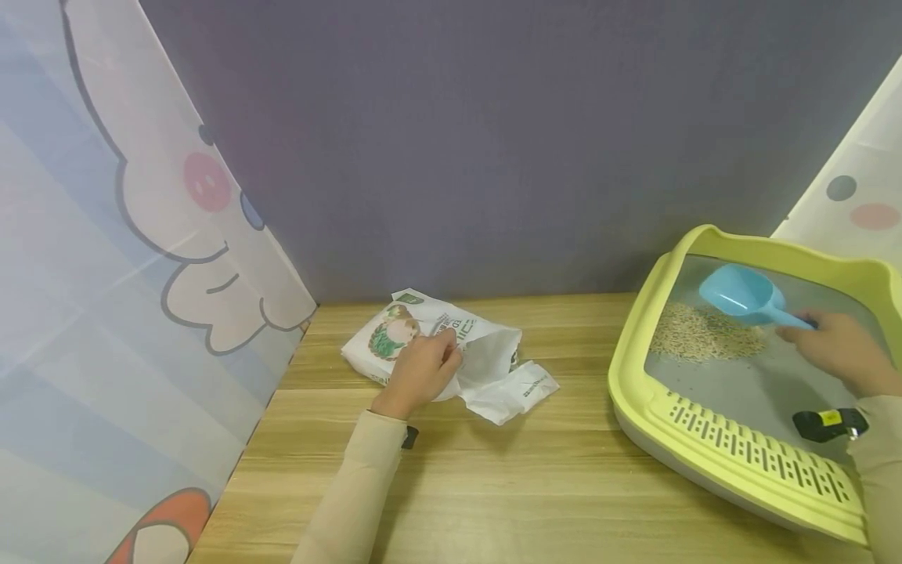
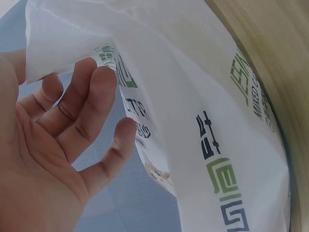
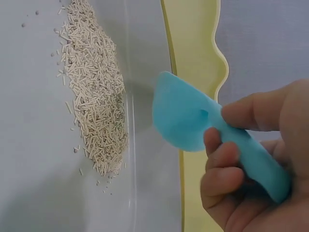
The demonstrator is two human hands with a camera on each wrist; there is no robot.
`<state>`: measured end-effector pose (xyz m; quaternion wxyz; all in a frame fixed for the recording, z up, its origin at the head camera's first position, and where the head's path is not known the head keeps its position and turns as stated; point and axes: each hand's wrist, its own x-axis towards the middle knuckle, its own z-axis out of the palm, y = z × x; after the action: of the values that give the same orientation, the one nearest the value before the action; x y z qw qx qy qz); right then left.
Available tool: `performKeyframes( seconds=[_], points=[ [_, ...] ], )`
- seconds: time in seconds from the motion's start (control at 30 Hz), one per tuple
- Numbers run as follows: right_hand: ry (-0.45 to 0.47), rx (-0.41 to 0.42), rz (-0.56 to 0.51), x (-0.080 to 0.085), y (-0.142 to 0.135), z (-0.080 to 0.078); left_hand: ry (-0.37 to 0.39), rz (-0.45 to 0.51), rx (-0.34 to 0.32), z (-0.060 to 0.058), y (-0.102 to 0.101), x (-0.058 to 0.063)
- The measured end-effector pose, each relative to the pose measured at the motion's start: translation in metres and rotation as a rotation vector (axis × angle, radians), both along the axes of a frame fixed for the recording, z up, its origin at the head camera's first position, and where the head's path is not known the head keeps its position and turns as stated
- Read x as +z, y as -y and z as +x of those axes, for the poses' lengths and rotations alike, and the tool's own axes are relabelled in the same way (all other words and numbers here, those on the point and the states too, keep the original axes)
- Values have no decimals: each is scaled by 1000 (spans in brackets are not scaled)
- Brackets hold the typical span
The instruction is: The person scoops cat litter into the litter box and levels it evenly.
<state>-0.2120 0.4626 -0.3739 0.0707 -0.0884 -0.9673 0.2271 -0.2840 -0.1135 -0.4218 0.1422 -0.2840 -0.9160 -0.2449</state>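
A white litter bag with printed lettering (image 1: 486,352) lies on its side on the table, its torn mouth facing right. My left hand (image 1: 426,368) is over the bag's near side. In the left wrist view, its loosely bent fingers (image 2: 99,89) are close to the bag's flap, thumb apart from them; whether they touch the plastic is hard to tell. My right hand (image 3: 256,164) grips the handle of a light blue scoop (image 1: 743,294), held above the litter box (image 1: 630,352). Under the scoop is a pile of pale pellet litter (image 3: 96,96) on the box's grey floor.
The box has a raised yellow rim with a slotted front ledge (image 1: 754,446). A dark grey panel (image 1: 493,157) stands behind the wooden table (image 1: 507,486). Cartoon-print curtains (image 1: 141,313) hang at the left and right.
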Motion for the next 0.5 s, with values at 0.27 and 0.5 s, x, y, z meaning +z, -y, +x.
performKeyframes(
  seconds=[0.27, 0.5],
  points=[
    [-48, -100, -58, 2, -1, 0, -16, 2, 2, 2, 2, 2],
    [-93, -250, -112, 13, 8, 5, -5, 2, -8, 4, -2, 5]
  ],
)
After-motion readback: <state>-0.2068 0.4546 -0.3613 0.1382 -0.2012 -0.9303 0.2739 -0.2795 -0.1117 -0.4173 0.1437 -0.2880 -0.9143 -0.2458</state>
